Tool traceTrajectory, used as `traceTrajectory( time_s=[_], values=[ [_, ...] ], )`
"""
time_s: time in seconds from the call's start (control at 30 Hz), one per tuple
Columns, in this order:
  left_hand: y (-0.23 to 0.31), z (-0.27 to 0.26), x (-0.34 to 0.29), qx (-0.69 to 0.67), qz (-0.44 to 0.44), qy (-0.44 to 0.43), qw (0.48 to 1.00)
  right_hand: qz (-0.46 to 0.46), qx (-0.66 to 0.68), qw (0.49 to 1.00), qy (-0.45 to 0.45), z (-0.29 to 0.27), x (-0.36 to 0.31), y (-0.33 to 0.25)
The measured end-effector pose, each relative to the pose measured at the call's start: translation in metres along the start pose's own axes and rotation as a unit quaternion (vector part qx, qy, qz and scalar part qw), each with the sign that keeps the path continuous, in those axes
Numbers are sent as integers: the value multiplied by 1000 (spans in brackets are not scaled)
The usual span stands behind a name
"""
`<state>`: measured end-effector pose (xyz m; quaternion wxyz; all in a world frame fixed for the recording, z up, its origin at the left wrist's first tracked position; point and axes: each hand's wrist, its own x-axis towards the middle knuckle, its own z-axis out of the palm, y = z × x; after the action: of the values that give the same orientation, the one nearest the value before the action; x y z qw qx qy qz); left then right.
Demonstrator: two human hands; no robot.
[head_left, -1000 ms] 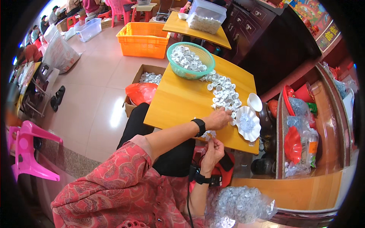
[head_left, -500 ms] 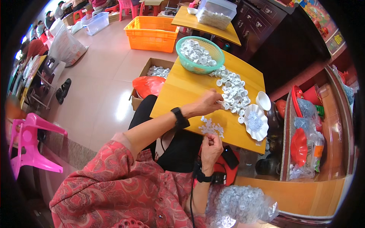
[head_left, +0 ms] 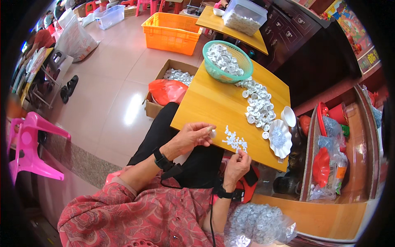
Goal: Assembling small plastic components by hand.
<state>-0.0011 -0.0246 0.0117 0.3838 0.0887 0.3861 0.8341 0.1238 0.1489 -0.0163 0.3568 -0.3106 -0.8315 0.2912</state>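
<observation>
My left hand [head_left: 191, 139] pinches a small round white plastic piece [head_left: 212, 133] over the near edge of the yellow wooden table [head_left: 197, 109]. To its right lies a loose pile of tiny white plastic parts [head_left: 233, 139]. At the near side of this pile is my right hand [head_left: 238, 165], fingertips pressed together; whatever they hold is too small to make out. Farther back, many round white pieces [head_left: 260, 105] spread from a green basket [head_left: 227, 78] filled with more of them. A scalloped white dish [head_left: 286, 149] with small pale-blue bits stands at the table's right edge.
Beside the dish sits a white bowl [head_left: 289, 117]. Left of the table are a cardboard box [head_left: 154, 109] with a red bag [head_left: 167, 91] and an orange crate [head_left: 173, 39]. A clear bag of pieces [head_left: 260, 222] lies at my right, near a shelf [head_left: 356, 136].
My left hand has drawn back from the spread of round pieces toward me, now with one round white piece in its fingers. My right hand stays by the tiny parts. The view has shifted slightly.
</observation>
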Motion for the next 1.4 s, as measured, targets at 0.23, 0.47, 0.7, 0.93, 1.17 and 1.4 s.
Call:
traceTrajectory(
  time_s=[0.23,0.47,0.7,0.93,1.17,1.4],
  values=[
    [-6,-15,-6,-44,-22,-19,999,-61,-69,996,11,-9,5,9],
    [-13,-18,-6,-64,-21,-27,997,-99,-27,995,2,4,-1,-9],
    [-17,-21,-8,-79,-25,-30,996,-241,-130,959,-73,14,-4,-37],
    [-19,-20,-8,-92,-28,-33,995,-303,-184,933,-66,21,-8,-26],
    [-22,-21,-10,-114,-19,-30,993,-265,-124,951,-99,16,-6,-32],
    [-23,-12,-15,-213,-26,-69,974,110,273,944,-147,-3,-5,-58]
  ],
)
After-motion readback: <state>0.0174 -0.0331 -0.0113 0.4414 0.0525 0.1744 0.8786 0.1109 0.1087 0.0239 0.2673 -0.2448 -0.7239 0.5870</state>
